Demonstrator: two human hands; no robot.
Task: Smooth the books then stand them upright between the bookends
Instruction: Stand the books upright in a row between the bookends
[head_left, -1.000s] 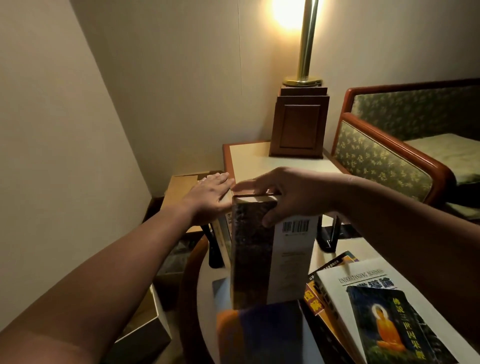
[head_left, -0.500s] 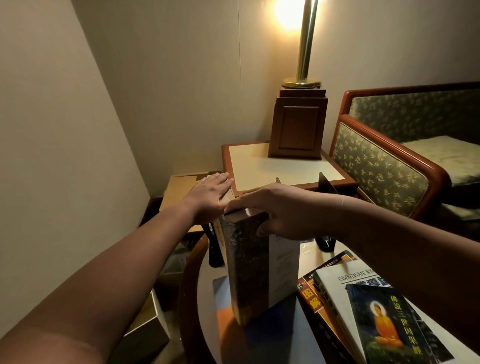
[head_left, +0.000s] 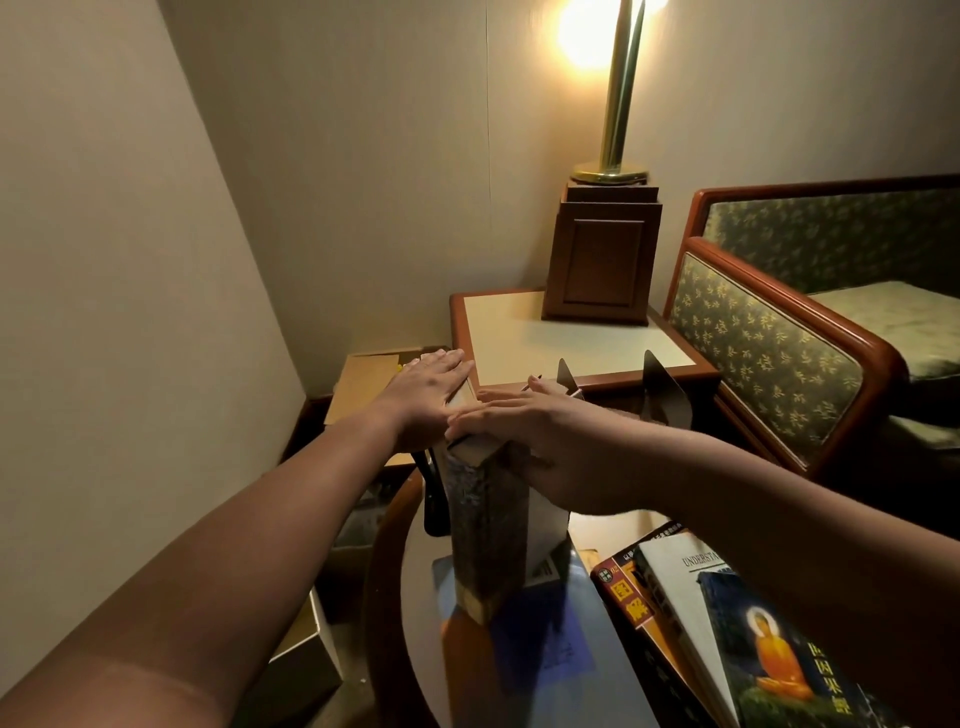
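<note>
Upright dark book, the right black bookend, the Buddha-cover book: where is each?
upright dark book (head_left: 488, 530), head view, on its spine.
right black bookend (head_left: 665, 401), head view, on its upright plate.
Buddha-cover book (head_left: 774, 654), head view, on its front cover.

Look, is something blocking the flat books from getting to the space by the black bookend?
Only the person's own right hand and arm, which lie across the gap between the standing dark book and the right bookend. They hide part of that gap, so whatever may sit there cannot be seen.
</note>
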